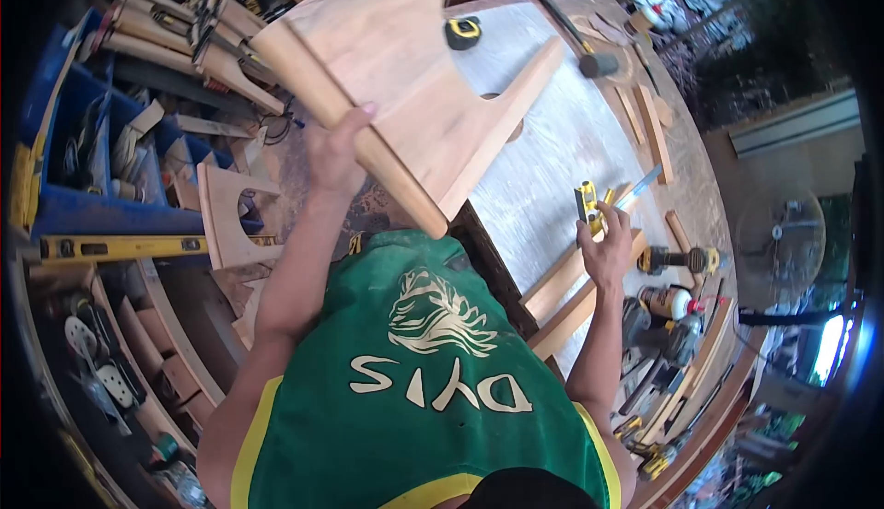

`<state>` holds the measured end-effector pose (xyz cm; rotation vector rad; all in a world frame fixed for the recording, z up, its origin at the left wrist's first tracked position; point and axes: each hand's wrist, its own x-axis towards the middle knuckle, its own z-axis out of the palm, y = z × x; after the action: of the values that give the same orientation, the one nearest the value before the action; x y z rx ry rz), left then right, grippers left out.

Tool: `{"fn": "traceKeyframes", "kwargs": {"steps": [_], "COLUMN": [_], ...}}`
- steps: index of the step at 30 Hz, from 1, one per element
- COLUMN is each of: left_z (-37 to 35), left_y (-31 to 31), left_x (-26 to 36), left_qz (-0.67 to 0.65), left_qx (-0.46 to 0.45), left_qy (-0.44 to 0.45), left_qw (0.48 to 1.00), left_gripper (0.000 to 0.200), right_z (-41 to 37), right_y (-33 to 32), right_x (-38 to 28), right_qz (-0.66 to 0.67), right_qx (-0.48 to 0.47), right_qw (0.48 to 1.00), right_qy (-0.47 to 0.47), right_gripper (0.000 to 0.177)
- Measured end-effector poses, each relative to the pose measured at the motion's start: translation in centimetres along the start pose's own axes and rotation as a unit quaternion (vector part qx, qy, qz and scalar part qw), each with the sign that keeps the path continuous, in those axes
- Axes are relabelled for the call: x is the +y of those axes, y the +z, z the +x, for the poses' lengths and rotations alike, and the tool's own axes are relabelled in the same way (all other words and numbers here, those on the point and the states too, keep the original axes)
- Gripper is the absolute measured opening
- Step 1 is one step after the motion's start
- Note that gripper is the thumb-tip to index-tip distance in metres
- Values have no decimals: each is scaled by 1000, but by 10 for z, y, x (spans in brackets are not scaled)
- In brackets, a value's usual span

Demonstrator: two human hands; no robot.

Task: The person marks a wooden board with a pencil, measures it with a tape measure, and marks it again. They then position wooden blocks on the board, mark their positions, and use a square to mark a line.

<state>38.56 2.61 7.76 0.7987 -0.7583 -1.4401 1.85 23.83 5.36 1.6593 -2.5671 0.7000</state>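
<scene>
The left hand (333, 154) is closed tight around the round rail of a big light brown wooden frame (396, 76), which is held tilted up over the far left of the pale dusty bench (552, 140). The right hand (608, 249) grips a small yellow square tool with a blue ruler (591, 200), resting on the bench. A yellow drill (677, 258) lies just right of it.

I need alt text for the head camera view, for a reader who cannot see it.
A person in a green shirt grips a leg of a wooden stool with the left hand and holds a yellow square in the right hand, above a pale workbench. A tape measure, a mallet, wood strips and drills lie on it.
</scene>
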Motion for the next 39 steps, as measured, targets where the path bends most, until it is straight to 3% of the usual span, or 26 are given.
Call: {"fn": "traceKeyframes", "kwargs": {"steps": [3,7,16,19,22,25,28,31,34,37,39], "left_z": [-9,-21,-18,-12,2,10,14,10,13,18,19], "left_y": [-1,-30,-38,-37,-43,-40,-39,-41,-47,-62,-67], "left_x": [-7,-43,-112,-136,-161,-176,-175,-180,-179,-172,-151], "left_qz": [-72,-89,-130,-151,-148,-125,-151,-104,-69,-20,91], "left_qx": [16,-7,-61,-84,-90,-53,-58,-13,-35,-89,-109], "left_qy": [-25,-144,-317,-328,-359,-348,-391,-378,-393,-461,-489], "left_qw": [997,986,937,929,917,928,906,920,916,883,861], "left_gripper": [35,44,53,55,58,60,60,58,55,55,51], "right_z": [-40,-79,-112,-121,-130,-133,-135,-135,-133,-129,-131], "right_y": [-15,-31,-44,-40,-36,-26,-15,-3,15,26,32], "right_x": [8,8,0,-10,-30,-46,-65,-85,-99,-115,-121], "right_qz": [61,118,107,102,127,117,148,101,101,77,68], "right_qx": [56,75,69,69,54,70,87,109,138,146,141], "right_qw": [997,989,990,991,986,986,975,978,972,968,966], "right_qy": [-5,57,56,48,97,99,144,144,161,190,204], "right_gripper": [49,50,51,51,51,52,53,52,52,52,51]}}
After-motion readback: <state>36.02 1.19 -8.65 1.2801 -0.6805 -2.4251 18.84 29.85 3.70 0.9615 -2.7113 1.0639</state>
